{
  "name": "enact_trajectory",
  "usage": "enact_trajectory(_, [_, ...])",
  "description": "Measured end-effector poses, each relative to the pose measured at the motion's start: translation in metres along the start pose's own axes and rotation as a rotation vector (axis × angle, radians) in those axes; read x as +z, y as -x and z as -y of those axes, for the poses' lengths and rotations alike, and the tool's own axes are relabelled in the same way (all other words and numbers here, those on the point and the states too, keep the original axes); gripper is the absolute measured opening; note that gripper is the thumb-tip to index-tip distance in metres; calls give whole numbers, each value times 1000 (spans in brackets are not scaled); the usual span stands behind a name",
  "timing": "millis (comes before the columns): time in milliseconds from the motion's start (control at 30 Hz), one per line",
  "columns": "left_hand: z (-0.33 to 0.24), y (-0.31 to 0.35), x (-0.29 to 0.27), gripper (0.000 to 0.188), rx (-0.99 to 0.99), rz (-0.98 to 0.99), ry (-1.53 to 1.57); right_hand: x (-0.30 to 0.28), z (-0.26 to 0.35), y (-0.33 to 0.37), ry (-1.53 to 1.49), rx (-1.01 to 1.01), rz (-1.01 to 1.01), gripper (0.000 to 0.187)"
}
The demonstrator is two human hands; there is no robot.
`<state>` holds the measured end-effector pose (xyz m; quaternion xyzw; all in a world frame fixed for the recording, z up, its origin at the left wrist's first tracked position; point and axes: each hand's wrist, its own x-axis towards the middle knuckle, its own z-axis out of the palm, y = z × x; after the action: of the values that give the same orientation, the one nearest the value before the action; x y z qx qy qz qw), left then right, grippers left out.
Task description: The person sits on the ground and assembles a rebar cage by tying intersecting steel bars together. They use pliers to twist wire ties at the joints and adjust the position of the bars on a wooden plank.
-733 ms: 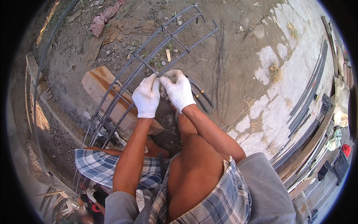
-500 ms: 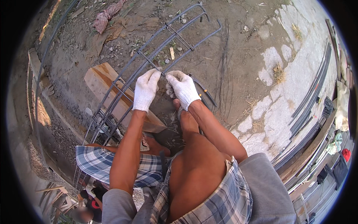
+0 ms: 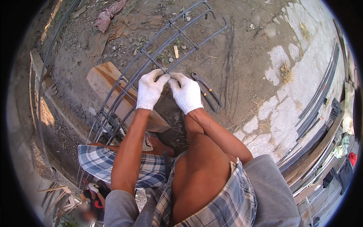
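Note:
A long reinforcing-bar cage (image 3: 175, 36) of dark steel bars with square stirrups slants from the far middle down to my left. At one stirrup's corner on its right-hand bar, my gloved left hand (image 3: 150, 89) pinches with thumb and fingers. Facing it, my gloved right hand (image 3: 186, 92) is closed at the same joint, its fingertips nearly meeting the left ones. Whatever the fingertips grip is too small or hidden to make out. Just right of my right hand, end-cutting nippers (image 3: 204, 84) with orange-and-black handles lie on the dirt.
A wooden beam (image 3: 104, 75) lies beneath the cage. Loose steel bars (image 3: 319, 89) lie on broken concrete at the right. A reddish cloth (image 3: 104, 20) rests on the ground at far left. Another person (image 3: 99, 202) is at lower left. My bent knee (image 3: 196, 159) is between my forearms.
My right hand has turned, its fingers now tucked in closer to my left fingertips at the bar joint. More of the nippers shows. The cage stays in nearly the same place.

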<state>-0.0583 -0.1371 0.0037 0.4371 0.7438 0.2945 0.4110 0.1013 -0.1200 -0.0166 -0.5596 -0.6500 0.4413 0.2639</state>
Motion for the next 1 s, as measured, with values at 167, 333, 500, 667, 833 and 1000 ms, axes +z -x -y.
enact_trajectory(167, [6,1,-6,36,-53,71,23,-8,3,-3,79,-17,31,19])
enact_trajectory(333, [8,1,-23,39,-315,172,334,-5,-3,0,7,-32,61,18])
enact_trajectory(500, [-6,-4,-14,39,-350,115,275,4,-8,-5,-226,90,51,20])
enact_trajectory(667, [-8,-9,-13,38,-317,28,289,-8,6,-18,-43,110,133,28])
enact_trajectory(833, [-5,-8,2,37,-169,-141,239,-14,23,-30,-148,309,200,31])
enact_trajectory(1000, [1,-7,3,37,-171,-175,230,-7,13,-30,-170,236,179,29])
